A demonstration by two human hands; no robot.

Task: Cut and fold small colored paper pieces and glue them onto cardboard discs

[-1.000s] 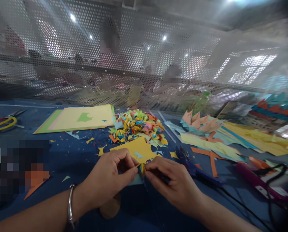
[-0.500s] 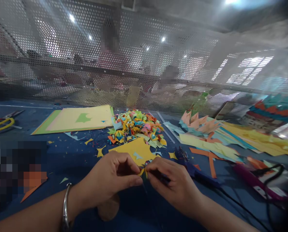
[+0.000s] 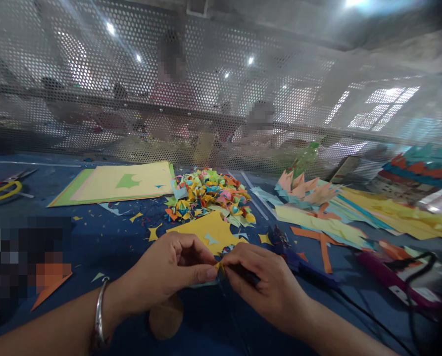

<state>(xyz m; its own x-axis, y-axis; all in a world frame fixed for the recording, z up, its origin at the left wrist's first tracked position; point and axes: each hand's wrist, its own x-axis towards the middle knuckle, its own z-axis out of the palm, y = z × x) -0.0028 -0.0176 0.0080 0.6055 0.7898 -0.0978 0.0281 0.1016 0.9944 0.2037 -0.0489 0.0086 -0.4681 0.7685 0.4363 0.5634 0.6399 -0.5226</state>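
My left hand (image 3: 176, 267) and my right hand (image 3: 263, 277) meet low in the middle, thumbs and fingers pinched together. Between their fingertips is a small yellow paper piece (image 3: 220, 268), mostly covered by the fingers. Just beyond my hands lies a yellow paper sheet (image 3: 202, 230) with curved cut edges and a pale blue scrap on it. Behind that sheet rises a heap of small coloured paper pieces (image 3: 209, 193). A round brown disc (image 3: 166, 319) sits below my left wrist, which wears a silver bangle.
Stacked paper sheets (image 3: 142, 173) and scissors (image 3: 5, 190) lie at the left. On the right are a dark blue corded tool (image 3: 306, 267), a purple corded device (image 3: 395, 279), paper strips (image 3: 320, 225) and a pointed paper crown (image 3: 302, 188). A perforated metal panel (image 3: 213, 99) stands behind.
The yellow piece has turned a little between my fingertips, and my fingers have closed nearer around it. A pale edge now shows under my left thumb. The things around have stayed put.
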